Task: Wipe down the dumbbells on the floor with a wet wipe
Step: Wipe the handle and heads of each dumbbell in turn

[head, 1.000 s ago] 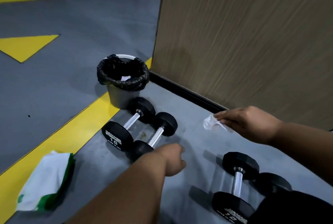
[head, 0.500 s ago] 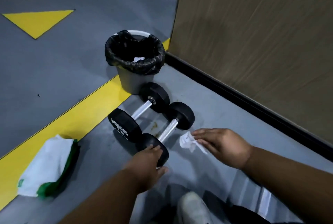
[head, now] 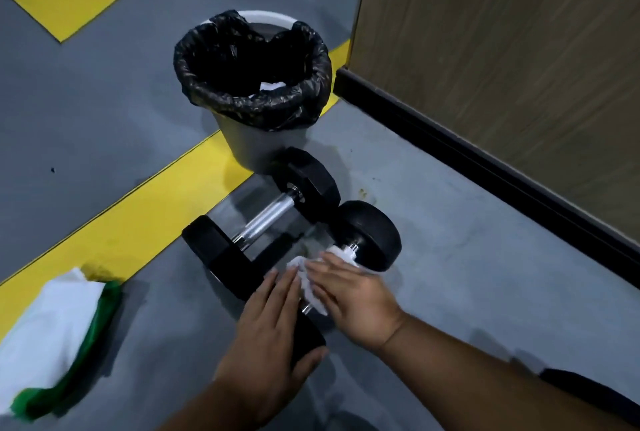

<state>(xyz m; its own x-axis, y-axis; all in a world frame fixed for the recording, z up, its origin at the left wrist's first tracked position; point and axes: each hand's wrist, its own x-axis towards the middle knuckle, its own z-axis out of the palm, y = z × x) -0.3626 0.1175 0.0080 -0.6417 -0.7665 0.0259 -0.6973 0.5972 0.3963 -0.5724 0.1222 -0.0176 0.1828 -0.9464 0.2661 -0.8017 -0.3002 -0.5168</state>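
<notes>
1. Pressing a white wet wipe (head: 313, 278) onto the handle of the nearer dumbbell (head: 369, 235) at lower centre, the right hand (head: 349, 295) lies flat, fingers straight.
2. Left hand (head: 273, 330) rests open on that dumbbell's near head, thumb round its edge.
3. A second dumbbell (head: 263, 219) lies just beside it, by the lined bin (head: 252, 84).
4. Wipes pack (head: 52, 337) sits lower left.

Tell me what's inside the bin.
The bin holds a black liner, with a white crumpled piece, likely a used wipe, showing. Anything deeper is hidden by the liner's near rim.
</notes>
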